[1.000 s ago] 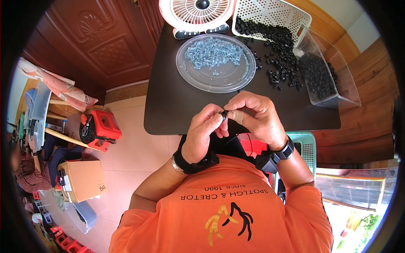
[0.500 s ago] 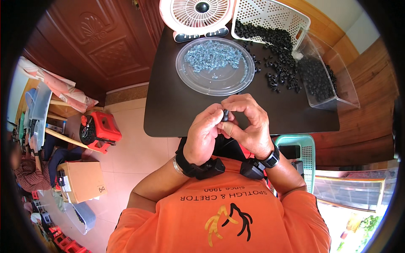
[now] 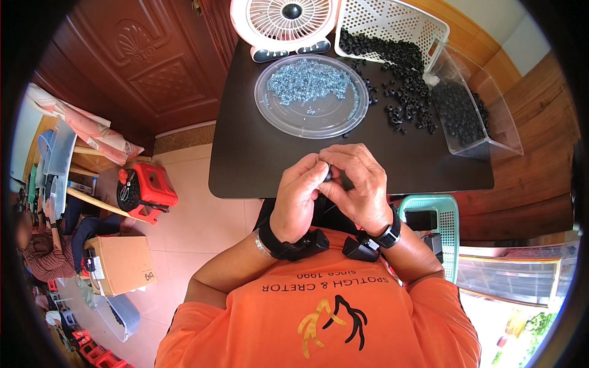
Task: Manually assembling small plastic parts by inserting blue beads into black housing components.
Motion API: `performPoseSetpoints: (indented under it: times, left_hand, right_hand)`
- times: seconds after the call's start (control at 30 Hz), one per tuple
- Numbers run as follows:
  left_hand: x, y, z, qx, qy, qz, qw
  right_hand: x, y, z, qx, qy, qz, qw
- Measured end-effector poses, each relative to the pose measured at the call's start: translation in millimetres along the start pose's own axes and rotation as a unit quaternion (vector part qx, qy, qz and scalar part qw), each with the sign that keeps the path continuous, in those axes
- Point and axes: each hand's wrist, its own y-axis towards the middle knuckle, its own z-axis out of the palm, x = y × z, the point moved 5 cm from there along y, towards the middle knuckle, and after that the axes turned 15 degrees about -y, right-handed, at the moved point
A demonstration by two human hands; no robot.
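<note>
A small black rounded part is pinched between my two hands, just off the near edge of the dark table. My left hand grips it with the thumb against the fingers. From the other side my right hand closes on it, thumb and fingertips meeting there. Fingers cover most of the part, so its full shape is hidden. Beyond my hands lies a round clear plastic lid bearing a heap of tiny pale-blue translucent pieces. Many similar black parts are strewn to its right.
A pinkish-white fan stands behind the lid. At the far right, a white perforated basket lies tipped beside a clear bin of black parts. A green basket sits below the table's right side. Leftward are a red stool and cardboard box.
My right hand's fingers have drawn in around the black part, narrowing the gap between thumb and forefinger. Less of the part shows. Its place near the table edge is about the same.
</note>
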Motion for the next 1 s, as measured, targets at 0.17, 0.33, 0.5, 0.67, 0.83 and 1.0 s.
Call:
performPoseSetpoints:
  times: [0.17, 0.33, 0.5, 0.67, 0.83, 1.0]
  left_hand:
    - [-8, -9, 8, 0.004, -0.009, -0.002, 1.0]
    - [-11, -14, 10, 0.05, 0.046, 0.005, 0.998]
    - [-13, -15, 16, 0.078, 0.069, 0.003, 0.995]
    - [-10, -14, 17, 0.075, 0.045, 0.005, 0.996]
    - [-7, -10, 15, 0.088, 0.014, -0.005, 0.996]
    - [-6, -10, 14, 0.093, 0.007, 0.002, 0.996]
  right_hand:
    - [-9, -3, -3, -0.013, 0.067, 0.022, 0.997]
    - [-8, -6, -3, -0.009, 0.124, 0.012, 0.992]
    - [-6, -6, -3, -0.016, 0.136, 0.001, 0.991]
    - [-5, -8, -4, -0.035, 0.142, -0.004, 0.989]
    - [-7, -11, -2, -0.039, 0.136, -0.005, 0.99]
    - [-1, -9, -4, -0.05, 0.094, -0.026, 0.994]
